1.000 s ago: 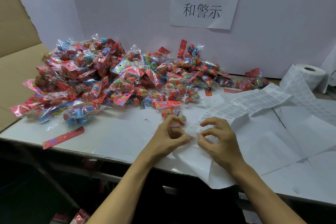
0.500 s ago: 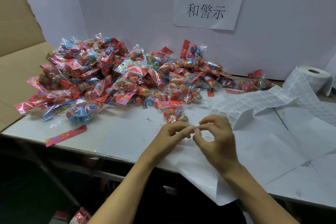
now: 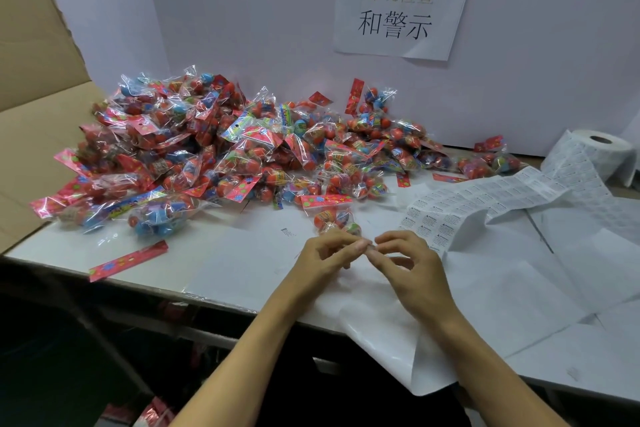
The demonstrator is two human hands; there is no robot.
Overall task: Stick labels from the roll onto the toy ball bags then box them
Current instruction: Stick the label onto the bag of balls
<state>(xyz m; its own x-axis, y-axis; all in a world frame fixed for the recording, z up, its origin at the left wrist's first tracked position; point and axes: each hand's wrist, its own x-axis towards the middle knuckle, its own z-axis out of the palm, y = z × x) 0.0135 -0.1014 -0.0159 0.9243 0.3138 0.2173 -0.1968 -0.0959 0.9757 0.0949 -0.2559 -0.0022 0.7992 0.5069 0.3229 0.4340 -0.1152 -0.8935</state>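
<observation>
My left hand (image 3: 329, 253) and my right hand (image 3: 412, 267) meet fingertip to fingertip just above the table's front. Between them they pinch a small white label (image 3: 369, 246), mostly hidden by the fingers. The label strip (image 3: 485, 198) runs from the roll (image 3: 602, 152) at the far right to a spot just right of my hands. One toy ball bag (image 3: 334, 218) with a red header lies directly behind my fingers. A big pile of toy ball bags (image 3: 225, 149) covers the table's back left.
An open cardboard box (image 3: 38, 121) stands at the left edge. A loose red header card (image 3: 128, 260) lies near the front left. Spent white backing paper (image 3: 398, 340) hangs over the front edge. A paper sign (image 3: 401, 3) is on the white back wall.
My hands have come off the label strip and drawn together, fingertips now touching. The view has shifted slightly; the bags and the roll have not moved.
</observation>
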